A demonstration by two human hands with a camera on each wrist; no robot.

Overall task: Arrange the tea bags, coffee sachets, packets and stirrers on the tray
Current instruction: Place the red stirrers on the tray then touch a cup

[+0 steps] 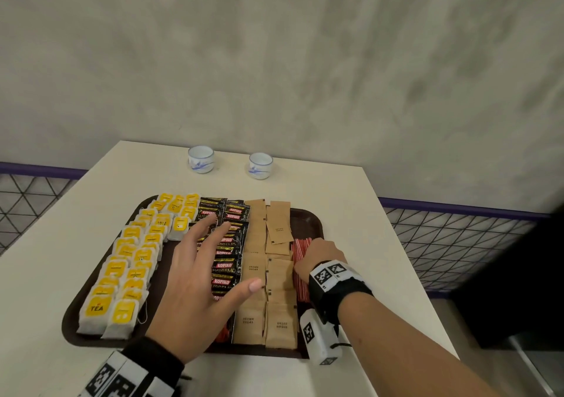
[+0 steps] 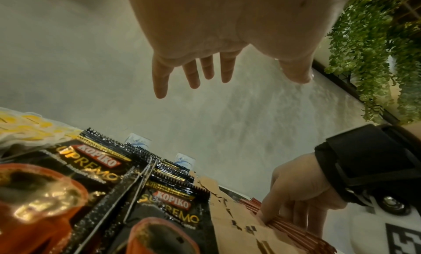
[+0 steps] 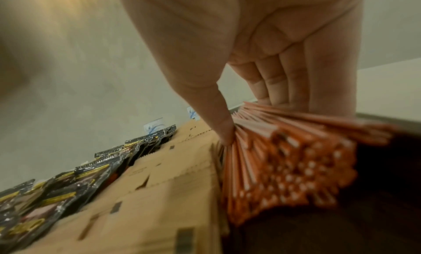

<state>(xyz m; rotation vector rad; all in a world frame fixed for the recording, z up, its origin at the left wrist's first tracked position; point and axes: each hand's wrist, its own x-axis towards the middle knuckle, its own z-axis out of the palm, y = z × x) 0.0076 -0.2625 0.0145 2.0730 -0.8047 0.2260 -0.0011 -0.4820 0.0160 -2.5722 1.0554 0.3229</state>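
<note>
Tray (image 1: 73,320) sits on the bench (image 1: 351,201), filled in columns running from its near edge to its far edge. Tea bags (image 1: 128,262) along the left edge, black coffee sachets (image 1: 227,253) next, brown sugar packets (image 1: 265,274) in two columns right of centre, red stirrers (image 1: 300,262) bundled along the right edge. Two cups (image 1: 200,159) stand on the bench beyond the tray's far edge.

Right hand (image 1: 320,256): thumb on the packet side of the bundle and fingers (image 3: 293,85) curled over its outer side, so it pinches the stirrers together. The right wrist view shows the near ends fanning out and uneven.

Left hand (image 1: 198,277): spread flat, fingers straight, over the coffee sachets. Contact with them cannot be told; the left wrist view suggests a gap.

Step in hand (judged): squaring the stirrer bundle into the strip between the packets and the tray's right edge.

How to do it well:
- Squeeze the fan closed before pushing, or loose stirrers may ride up onto the packets.
- Even the ends toward the tray's near edge.
- Slide along the tray floor, not lift; thin sticks scatter easily.
- Lower the left palm onto the sachets and packets if the bundle nudges them sideways.

Risk: pressing the bundle leftward could buckle the nearest packet column.
</note>
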